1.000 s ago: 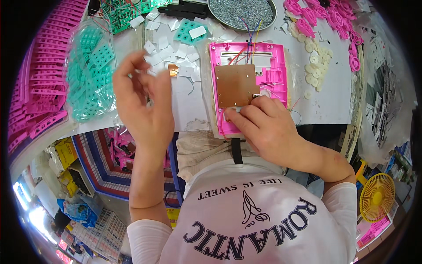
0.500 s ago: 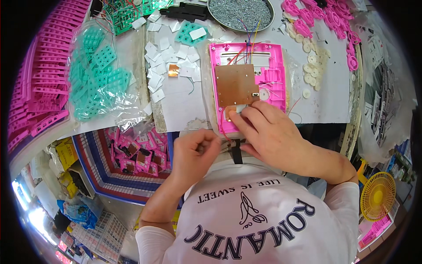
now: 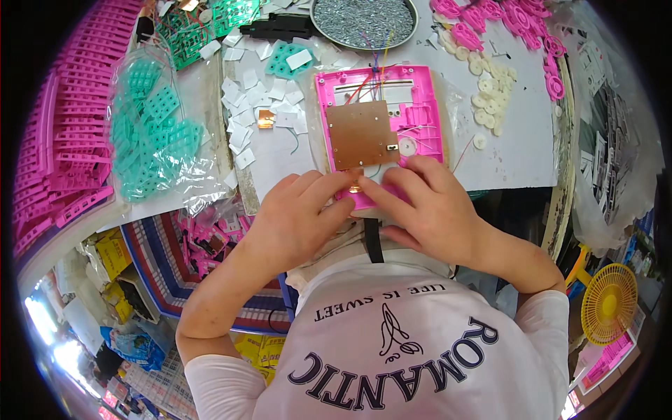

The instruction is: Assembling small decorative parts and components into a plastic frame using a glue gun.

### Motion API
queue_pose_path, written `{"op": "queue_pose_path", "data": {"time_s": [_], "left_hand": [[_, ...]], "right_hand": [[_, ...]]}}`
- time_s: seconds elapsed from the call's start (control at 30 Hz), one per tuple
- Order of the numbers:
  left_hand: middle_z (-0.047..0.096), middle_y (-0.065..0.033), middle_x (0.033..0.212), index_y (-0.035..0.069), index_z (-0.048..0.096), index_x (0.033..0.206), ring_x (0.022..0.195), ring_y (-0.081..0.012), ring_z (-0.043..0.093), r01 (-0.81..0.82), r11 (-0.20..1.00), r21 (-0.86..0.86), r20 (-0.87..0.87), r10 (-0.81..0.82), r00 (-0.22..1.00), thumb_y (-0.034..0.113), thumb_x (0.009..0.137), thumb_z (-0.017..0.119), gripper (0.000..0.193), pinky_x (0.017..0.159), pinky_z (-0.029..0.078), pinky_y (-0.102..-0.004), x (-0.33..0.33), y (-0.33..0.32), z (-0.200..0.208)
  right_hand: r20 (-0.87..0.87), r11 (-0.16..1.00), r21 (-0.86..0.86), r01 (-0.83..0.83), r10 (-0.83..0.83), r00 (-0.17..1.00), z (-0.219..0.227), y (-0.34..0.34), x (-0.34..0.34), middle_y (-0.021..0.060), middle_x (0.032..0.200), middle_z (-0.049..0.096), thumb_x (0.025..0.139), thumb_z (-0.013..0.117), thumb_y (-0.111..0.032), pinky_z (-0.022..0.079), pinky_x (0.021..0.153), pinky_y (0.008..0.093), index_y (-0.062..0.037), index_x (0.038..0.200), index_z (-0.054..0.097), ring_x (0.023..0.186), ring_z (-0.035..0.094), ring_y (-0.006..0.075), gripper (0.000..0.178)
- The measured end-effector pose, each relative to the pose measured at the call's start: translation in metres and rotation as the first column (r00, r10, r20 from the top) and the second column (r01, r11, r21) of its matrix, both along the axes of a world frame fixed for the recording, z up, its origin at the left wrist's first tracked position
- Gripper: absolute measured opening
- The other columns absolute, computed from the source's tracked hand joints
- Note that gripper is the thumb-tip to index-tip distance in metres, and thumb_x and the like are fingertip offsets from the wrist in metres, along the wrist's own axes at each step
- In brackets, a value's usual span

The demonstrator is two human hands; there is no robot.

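Observation:
A pink plastic casing [image 3: 428, 87] lies inside up on the table in front of me. Over its middle sits a brown circuit board [image 3: 360, 133], with red, blue and yellow wires behind it. A small copper-coloured piece [image 3: 355, 187] shows below the board, between my hands. My left hand [image 3: 294, 213] is closed at the casing's near left edge, its fingertips beside the copper piece; what they pinch is hidden. My right hand [image 3: 437, 206] reaches over the near right part with fingers spread. Its index fingertip touches the copper piece, and the thumb stays apart.
White square pads [image 3: 245, 119] and a bag of teal rubber keypads [image 3: 161, 140] lie left. A round tray of screws [image 3: 364, 21] stands behind the casing. Pink rings [image 3: 518, 21] and cream discs [image 3: 490, 105] lie right. A lined basket [image 3: 168, 262] of pink parts stands lower left.
My left hand has moved up and right from the table's front edge to the casing's near edge. My right hand keeps its place by the board. The whole view has shifted slightly.

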State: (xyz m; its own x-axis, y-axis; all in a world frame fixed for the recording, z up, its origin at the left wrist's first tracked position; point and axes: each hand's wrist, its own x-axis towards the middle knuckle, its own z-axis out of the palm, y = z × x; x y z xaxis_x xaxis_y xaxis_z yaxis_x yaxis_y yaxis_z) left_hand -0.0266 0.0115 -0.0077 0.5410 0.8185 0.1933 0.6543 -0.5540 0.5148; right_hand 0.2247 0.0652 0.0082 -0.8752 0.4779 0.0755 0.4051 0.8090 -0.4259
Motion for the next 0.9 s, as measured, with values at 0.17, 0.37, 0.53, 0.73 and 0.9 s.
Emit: {"op": "queue_pose_path", "data": {"time_s": [0.17, 0.37, 0.53, 0.73, 0.9], "left_hand": [[0.067, -0.0063, 0.104, 0.009, 0.069, 0.098, 0.077, -0.0235, 0.066, 0.11, 0.994, 0.007, -0.02, -0.11, 0.994, 0.006, 0.07, 0.081, 0.031, 0.064, 0.053, -0.0369, -0.002, 0.014, 0.003], [0.067, -0.0059, 0.095, 0.008, 0.069, 0.094, 0.073, -0.0253, 0.066, 0.204, 0.974, -0.096, 0.027, -0.203, 0.979, 0.006, 0.075, 0.081, 0.023, 0.06, 0.053, -0.0359, -0.003, 0.029, 0.017], [0.067, -0.0078, 0.092, 0.006, 0.069, 0.096, 0.072, -0.0297, 0.066, 0.173, 0.959, -0.225, 0.206, -0.127, 0.97, 0.005, 0.08, 0.079, 0.018, 0.062, 0.054, -0.0367, 0.008, 0.04, 0.021], [0.067, -0.0104, 0.092, 0.002, 0.069, 0.099, 0.069, -0.0226, 0.065, 0.04, 0.91, -0.412, 0.237, 0.065, 0.969, -0.001, 0.087, 0.072, 0.013, 0.062, 0.052, -0.0308, 0.026, 0.036, 0.024], [0.068, -0.0096, 0.092, 0.0, 0.069, 0.102, 0.07, -0.0133, 0.063, 0.004, 0.89, -0.457, 0.359, 0.18, 0.916, -0.007, 0.089, 0.067, 0.015, 0.06, 0.05, -0.0265, 0.045, 0.033, 0.026]], "right_hand": [[0.06, 0.993, 0.108, 0.038, -0.045, 0.997, -0.01, -0.007, -0.007, 0.0086, 0.112, 0.06, 0.071, 0.076, -0.021, 0.048, 0.092, 0.0419, -0.0031, 0.13, 0.063, 0.113, 0.055, 0.0297, 0.063], [-0.214, 0.991, 0.13, 0.018, 0.01, 0.977, -0.007, 0.008, 0.03, 0.0106, 0.109, 0.064, 0.068, 0.069, -0.013, 0.056, 0.082, 0.0394, -0.0019, 0.106, 0.07, 0.109, 0.061, 0.0316, 0.04], [-0.164, 0.978, -0.03, 0.204, -0.206, 0.965, -0.004, 0.016, 0.066, 0.0096, 0.106, 0.067, 0.071, 0.073, -0.008, 0.057, 0.073, 0.0334, -0.0038, 0.102, 0.072, 0.092, 0.066, 0.0275, 0.031], [-0.07, 0.903, -0.196, 0.383, -0.402, 0.913, 0.011, 0.01, 0.052, 0.0101, 0.109, 0.067, 0.078, 0.081, -0.019, 0.056, 0.066, 0.0384, -0.0068, 0.132, 0.061, 0.082, 0.068, 0.0298, 0.059], [0.143, 0.85, -0.308, 0.427, -0.402, 0.904, 0.002, 0.005, 0.066, 0.01, 0.111, 0.068, 0.083, 0.078, -0.019, 0.057, 0.065, 0.0393, -0.0093, 0.143, 0.054, 0.077, 0.069, 0.031, 0.066]]}}
